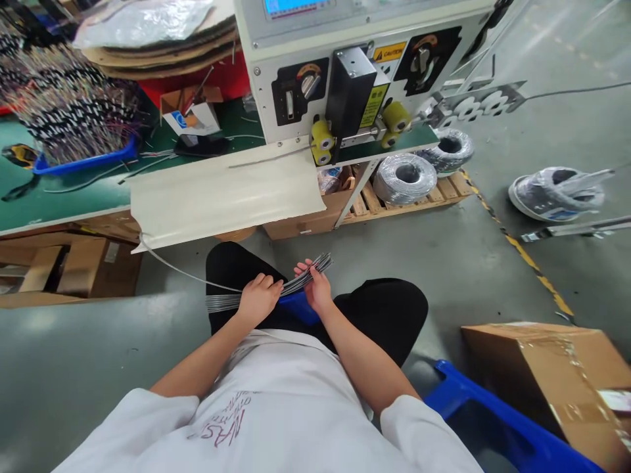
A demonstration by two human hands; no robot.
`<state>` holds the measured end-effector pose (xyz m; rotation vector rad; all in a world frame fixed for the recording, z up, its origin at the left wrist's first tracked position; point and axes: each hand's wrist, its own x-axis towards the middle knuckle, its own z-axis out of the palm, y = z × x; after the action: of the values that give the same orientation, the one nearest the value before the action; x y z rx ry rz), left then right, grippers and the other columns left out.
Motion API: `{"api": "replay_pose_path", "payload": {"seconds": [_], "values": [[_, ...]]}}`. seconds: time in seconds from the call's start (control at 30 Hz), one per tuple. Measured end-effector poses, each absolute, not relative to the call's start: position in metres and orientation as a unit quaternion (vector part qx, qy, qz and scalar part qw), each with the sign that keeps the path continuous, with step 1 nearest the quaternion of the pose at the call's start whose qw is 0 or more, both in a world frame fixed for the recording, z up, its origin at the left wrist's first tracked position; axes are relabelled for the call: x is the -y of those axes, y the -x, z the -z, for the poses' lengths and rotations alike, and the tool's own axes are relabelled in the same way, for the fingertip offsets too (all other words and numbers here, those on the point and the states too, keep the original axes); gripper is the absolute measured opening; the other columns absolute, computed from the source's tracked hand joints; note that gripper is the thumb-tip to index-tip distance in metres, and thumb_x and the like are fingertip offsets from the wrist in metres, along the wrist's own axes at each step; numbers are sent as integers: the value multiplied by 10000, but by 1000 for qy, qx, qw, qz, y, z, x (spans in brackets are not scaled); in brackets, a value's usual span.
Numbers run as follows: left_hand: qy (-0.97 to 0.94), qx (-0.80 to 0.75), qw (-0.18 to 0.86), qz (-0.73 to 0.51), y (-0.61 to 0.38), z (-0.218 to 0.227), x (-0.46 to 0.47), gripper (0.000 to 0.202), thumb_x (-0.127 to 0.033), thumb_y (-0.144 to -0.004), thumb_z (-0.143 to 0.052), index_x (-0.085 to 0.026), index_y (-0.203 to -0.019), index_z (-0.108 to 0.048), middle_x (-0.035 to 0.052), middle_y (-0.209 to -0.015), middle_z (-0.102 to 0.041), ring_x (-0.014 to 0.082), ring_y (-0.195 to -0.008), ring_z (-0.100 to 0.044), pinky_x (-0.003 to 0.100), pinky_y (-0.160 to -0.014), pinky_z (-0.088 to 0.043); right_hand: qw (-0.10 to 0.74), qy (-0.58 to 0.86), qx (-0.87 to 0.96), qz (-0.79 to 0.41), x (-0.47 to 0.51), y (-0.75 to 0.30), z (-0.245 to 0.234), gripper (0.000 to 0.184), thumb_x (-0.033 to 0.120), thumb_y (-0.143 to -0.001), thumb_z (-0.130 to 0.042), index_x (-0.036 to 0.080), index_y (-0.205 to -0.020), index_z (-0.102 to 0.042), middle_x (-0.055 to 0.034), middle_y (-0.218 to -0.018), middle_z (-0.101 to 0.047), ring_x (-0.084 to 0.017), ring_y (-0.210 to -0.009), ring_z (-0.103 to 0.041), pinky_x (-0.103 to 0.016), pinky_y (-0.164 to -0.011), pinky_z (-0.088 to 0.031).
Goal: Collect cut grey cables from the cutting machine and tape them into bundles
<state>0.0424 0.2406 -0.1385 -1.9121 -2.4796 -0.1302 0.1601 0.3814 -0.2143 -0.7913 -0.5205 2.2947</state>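
Head view, person seated, 2 bare hands over lap. L hand [258,297] fingers curled shut around 1 bundle of grey cut wires [296,284], gripping near its middle; wire ends stick out past the hand toward the left. R hand [315,287] holds the same bundle further along, fingers wrapped narrow around it, far ends fanning past fingertips. Bundle lies across both thighs, above 1 blue item [300,307] in the lap, mostly hidden. 1 loose grey wire [182,269] runs from the bundle up to the white chute [221,194] at the front edge of the green bench [59,197]. On bench: 1 wire-cutting machine [355,59] at right end, 4 yellow rollers [323,135] visible, 1 caution label. 1 blue tray [83,161] w/ mixed cut wires near left edge; count of wires cannot tell. 1 small open carton [190,112] mid-bench. Under the bench's right end: 1 wooden pallet [414,197] w/ 2 wire coils [405,177]; 1 more wrapped coil [557,192] on floor, well apart. 1 cardboard box [552,381] beside 1 blue crate [497,420], lower right corner.
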Motion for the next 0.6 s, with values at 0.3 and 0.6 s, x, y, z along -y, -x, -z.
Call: {"api": "replay_pose_path", "payload": {"seconds": [0.3, 0.6], "values": [[612, 790, -15, 29, -31, 130, -235, 396, -415, -990, -413, -230, -1267, -627, 78, -963, -643, 226, -957, -555, 342, -834, -434, 333, 318, 144, -876, -379, -159, 224, 221, 301, -785, -741, 201, -953, -638, 12, -736, -699, -199, -766, -722, -351, -772, -579], [484, 868, 55, 96, 38, 146, -139, 376, -455, -941, -360, -185, -1044, -601, 92, -974, -642, 271, -915, -588, 421, -900, -440, 347, 311, 100, -879, -385, -153, 232, 149, 289, -834, -673, 189, -907, -590, 19, -668, -642, -199, -665, -695, -373, -701, -575]]}}
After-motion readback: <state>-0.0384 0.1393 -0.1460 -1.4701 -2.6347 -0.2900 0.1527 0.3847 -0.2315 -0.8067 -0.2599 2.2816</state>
